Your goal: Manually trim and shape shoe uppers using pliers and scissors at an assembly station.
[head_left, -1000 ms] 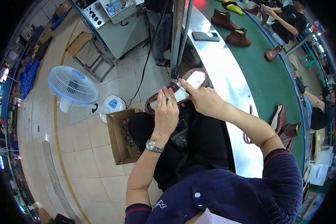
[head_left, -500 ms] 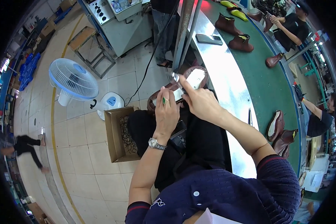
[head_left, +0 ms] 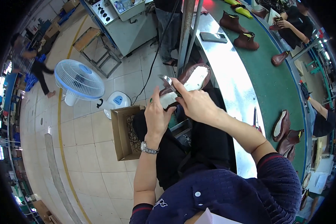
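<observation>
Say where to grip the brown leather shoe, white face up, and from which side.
Probably by the rounded far-right end of the brown leather shoe, across its brown side walls, coming from above on the shiny metal bench side. That end is uncovered; the left hand occupies the near end, and the right hand holds a silver metal tool by its left edge.

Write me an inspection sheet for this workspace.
Surface: metal ledge beside a green worktop; phone on the ledge.
Job's things: brown shoe, pale underside up; metal tool.
Clutter: open cardboard box on the floor.
Left hand: holds the shoe's near end.
Right hand: grips the tool; contact with the shoe unclear.
Cables: black cable, hanging toward the floor near the fan.
Surroundings: stool, brown boots on the worktop, a co-worker across it.
</observation>
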`<state>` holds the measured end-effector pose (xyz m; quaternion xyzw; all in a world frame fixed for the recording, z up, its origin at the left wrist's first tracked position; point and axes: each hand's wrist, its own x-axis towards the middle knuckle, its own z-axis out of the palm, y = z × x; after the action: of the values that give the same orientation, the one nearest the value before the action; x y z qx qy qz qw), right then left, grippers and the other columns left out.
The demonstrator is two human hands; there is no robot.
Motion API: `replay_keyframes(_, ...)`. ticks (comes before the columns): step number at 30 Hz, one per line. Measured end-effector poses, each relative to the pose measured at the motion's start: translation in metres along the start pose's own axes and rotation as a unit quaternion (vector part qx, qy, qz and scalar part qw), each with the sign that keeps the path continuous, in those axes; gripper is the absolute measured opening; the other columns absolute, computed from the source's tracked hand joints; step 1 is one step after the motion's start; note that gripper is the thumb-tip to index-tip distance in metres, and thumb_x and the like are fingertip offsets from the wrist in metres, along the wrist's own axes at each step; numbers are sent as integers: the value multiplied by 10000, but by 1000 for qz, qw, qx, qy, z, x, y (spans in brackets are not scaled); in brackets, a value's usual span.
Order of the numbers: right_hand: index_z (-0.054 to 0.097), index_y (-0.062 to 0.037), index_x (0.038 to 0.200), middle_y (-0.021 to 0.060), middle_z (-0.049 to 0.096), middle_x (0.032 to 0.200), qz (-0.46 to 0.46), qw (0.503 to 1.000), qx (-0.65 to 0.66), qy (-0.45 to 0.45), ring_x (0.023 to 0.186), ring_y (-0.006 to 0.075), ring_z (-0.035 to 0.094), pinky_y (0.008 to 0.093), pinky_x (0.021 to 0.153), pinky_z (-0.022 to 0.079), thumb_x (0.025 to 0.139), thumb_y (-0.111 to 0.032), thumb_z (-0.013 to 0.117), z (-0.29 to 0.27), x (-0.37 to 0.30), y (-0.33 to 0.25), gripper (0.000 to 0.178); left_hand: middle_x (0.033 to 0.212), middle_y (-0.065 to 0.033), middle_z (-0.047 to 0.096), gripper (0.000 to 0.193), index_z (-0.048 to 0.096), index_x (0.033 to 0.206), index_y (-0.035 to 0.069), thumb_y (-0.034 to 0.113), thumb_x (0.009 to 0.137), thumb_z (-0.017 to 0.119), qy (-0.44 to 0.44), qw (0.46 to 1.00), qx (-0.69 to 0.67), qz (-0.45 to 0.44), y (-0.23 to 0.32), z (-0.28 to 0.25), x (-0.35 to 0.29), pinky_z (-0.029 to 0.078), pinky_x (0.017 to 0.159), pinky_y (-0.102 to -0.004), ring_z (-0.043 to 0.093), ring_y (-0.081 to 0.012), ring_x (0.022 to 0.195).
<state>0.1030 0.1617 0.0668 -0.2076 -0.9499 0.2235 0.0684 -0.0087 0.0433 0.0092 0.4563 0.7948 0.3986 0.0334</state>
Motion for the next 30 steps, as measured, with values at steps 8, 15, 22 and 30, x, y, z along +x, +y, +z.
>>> replay_keyframes(8,370,-68,1375,217,647,723,-8,999,-40,-6,723,430,650,510,661,512,867,-136,588,-19,8,21,557,1234,-187,586,964,291,1429,36,69,631,831,-54,997,-43,31,-18,-15,6,485,901,-415,575,-368,1108)
replay_keyframes(15,402,-55,1375,208,654,773,-16,994,-108,-3,726,422,639,468,664,496,896,-117,570,-34,-37,57,511,1523,-241,247,1146,114,1511,25,384,689,827,-24,996,-80,-17,5,-19,-40,317,1098,-455,316,-390,1375)
replay_keyframes(22,381,-32,1395,275,654,900,-4,960,173,-222,811,425,650,486,766,492,916,-145,572,-41,-57,3,527,913,-168,656,369,608,1152,-13,286,936,615,14,975,-103,-196,-4,-33,-105,497,651,-340,640,-263,824)
replay_keyframes(30,342,12,1403,243,661,808,-119,908,7,-403,755,384,671,493,758,535,871,-88,578,-44,-13,-51,591,817,-226,653,284,637,1110,-38,188,971,533,24,984,-13,-176,7,-34,-117,487,598,-418,634,-360,680)
